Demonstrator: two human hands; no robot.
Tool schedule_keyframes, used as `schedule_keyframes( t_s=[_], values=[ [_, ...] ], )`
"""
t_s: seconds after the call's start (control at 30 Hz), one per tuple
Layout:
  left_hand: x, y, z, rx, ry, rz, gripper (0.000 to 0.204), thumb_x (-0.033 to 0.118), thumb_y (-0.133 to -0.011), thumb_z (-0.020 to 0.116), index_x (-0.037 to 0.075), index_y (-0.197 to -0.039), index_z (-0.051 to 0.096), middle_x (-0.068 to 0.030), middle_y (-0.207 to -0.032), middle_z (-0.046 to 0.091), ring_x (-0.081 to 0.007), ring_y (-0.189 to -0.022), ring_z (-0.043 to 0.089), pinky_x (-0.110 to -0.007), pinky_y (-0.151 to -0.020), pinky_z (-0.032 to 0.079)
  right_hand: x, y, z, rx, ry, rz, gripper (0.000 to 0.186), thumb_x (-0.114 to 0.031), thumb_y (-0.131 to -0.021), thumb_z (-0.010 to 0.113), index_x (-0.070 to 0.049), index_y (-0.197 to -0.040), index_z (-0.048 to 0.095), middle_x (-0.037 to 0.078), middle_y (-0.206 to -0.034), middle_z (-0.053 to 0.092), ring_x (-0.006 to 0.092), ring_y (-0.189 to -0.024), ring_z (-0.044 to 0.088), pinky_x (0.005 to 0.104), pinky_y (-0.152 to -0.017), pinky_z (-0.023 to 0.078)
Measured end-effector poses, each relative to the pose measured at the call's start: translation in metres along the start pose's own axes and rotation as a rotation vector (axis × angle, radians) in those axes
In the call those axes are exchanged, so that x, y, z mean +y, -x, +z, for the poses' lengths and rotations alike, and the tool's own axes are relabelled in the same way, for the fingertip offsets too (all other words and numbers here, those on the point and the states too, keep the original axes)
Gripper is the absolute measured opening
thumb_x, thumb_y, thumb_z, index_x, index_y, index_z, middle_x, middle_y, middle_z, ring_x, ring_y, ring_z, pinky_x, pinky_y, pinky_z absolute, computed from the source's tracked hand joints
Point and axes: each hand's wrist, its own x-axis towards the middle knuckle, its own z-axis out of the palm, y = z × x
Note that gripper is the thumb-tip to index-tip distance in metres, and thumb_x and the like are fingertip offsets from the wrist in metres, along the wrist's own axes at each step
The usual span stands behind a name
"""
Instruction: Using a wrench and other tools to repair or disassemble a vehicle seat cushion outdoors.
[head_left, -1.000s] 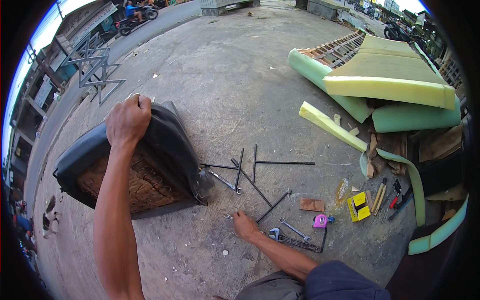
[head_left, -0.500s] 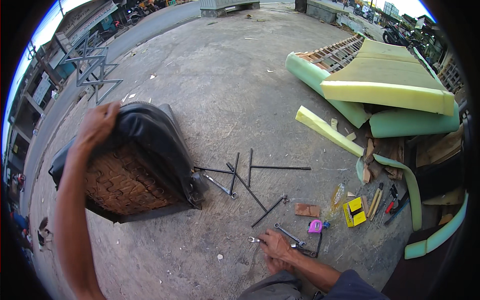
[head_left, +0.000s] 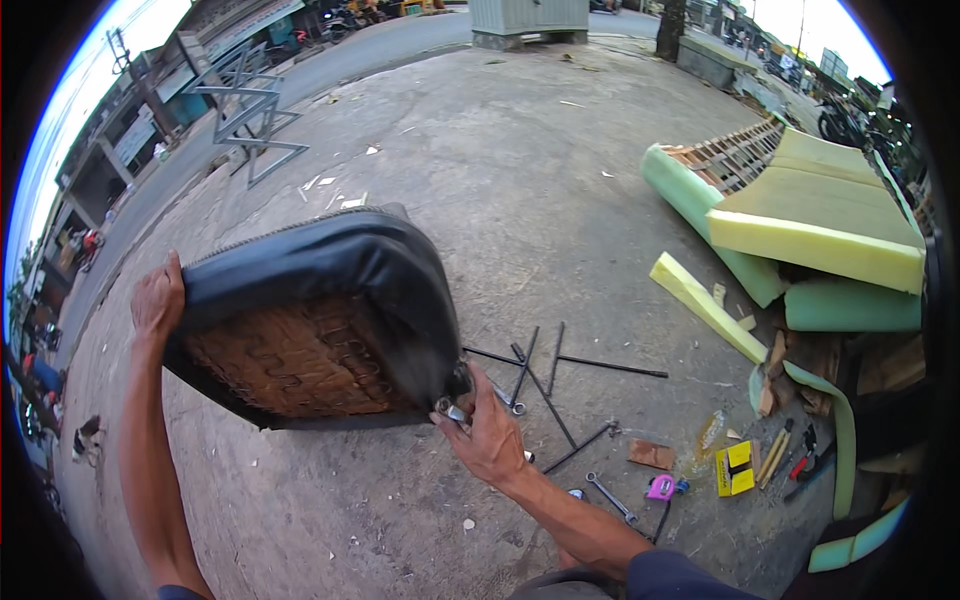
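Observation:
A black seat cushion [head_left: 310, 245] stands tilted on its edge at the left, its underside showing brown backing and zigzag springs [head_left: 300, 355]. My left hand [head_left: 160, 300] grips the cushion's upper left edge. At the lower right corner, my right hand [head_left: 487, 432] is closed round a shiny wrench [head_left: 451, 409], its head close to a dark fitting there. Whether the wrench sits on a bolt is hidden by the fingers. Beyond this hand lie several black T-handle wrenches [head_left: 612, 367]. A combination wrench [head_left: 610, 497] rests on the concrete to its right.
Near the right lie a pink tape measure [head_left: 661, 487], a brown block [head_left: 651, 454], a yellow box [head_left: 735, 470] and red-handled pliers [head_left: 803, 455]. Yellow and green foam [head_left: 820, 240] is piled at the far right. A grey metal frame [head_left: 255, 120] stands far left.
My right hand has lifted the wrench from the ground to the cushion's corner. The left hand has shifted along the cushion's edge, and the cushion has turned. The view has swung left.

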Motion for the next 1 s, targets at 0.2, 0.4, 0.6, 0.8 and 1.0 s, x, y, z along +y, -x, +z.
schedule_keyframes(
  t_s=[0.2, 0.4, 0.6, 0.8, 1.0],
  values=[
    [-0.094, 0.125, 0.010, 0.420, -0.021, 0.083, 0.046, 0.032, -0.106, 0.039, -0.002, -0.094, 0.069, -0.0221, -0.096, 0.067, -0.0413, -0.092, 0.062, -0.050, -0.091, 0.044, 0.017, -0.028, 0.042, 0.178, 0.175, -0.197, 0.094, -0.015, -0.081, 0.080, -0.008, -0.157, 0.024, 0.021, -0.090, 0.069, 0.0378, -0.072, 0.070, 0.0437, -0.059, 0.053],
    [-0.029, 0.193, -0.039, 0.381, 0.046, -0.016, 0.046, 0.026, -0.105, 0.038, -0.002, -0.083, 0.067, -0.0213, -0.088, 0.068, -0.0412, -0.086, 0.061, -0.049, -0.088, 0.043, 0.054, -0.069, 0.022, 0.011, 0.285, -0.278, 0.085, -0.016, -0.082, 0.079, -0.014, -0.152, 0.032, 0.021, -0.088, 0.070, 0.0420, -0.075, 0.071, 0.0497, -0.061, 0.053],
    [0.104, 0.170, -0.114, 0.060, -0.023, -0.197, 0.073, 0.045, -0.108, 0.027, -0.006, -0.091, 0.076, -0.0292, -0.093, 0.072, -0.0449, -0.095, 0.068, -0.053, -0.104, 0.042, 0.079, -0.180, -0.037, 0.039, 0.517, -0.253, 0.070, -0.030, -0.085, 0.079, -0.012, -0.144, 0.046, 0.020, -0.089, 0.071, 0.0444, -0.080, 0.069, 0.0521, -0.066, 0.054],
    [0.198, 0.166, -0.154, -0.078, -0.097, -0.088, 0.082, 0.057, -0.107, 0.025, -0.003, -0.091, 0.078, -0.0266, -0.090, 0.074, -0.0405, -0.093, 0.073, -0.051, -0.099, 0.046, 0.072, -0.212, -0.036, 0.103, 0.496, -0.096, 0.058, -0.033, -0.090, 0.073, -0.006, -0.137, 0.053, 0.026, -0.094, 0.070, 0.0457, -0.093, 0.068, 0.0529, -0.082, 0.053],
    [0.170, 0.063, -0.106, -0.015, 0.042, -0.106, 0.077, 0.057, -0.104, 0.028, -0.004, -0.107, 0.076, -0.0289, -0.111, 0.071, -0.0433, -0.111, 0.068, -0.052, -0.098, 0.050, 0.134, -0.049, -0.094, -0.078, 0.426, 0.021, 0.032, -0.015, -0.093, 0.063, -0.002, -0.122, 0.065, 0.025, -0.107, 0.069, 0.0446, -0.103, 0.064, 0.0520, -0.090, 0.050]
  ],
)
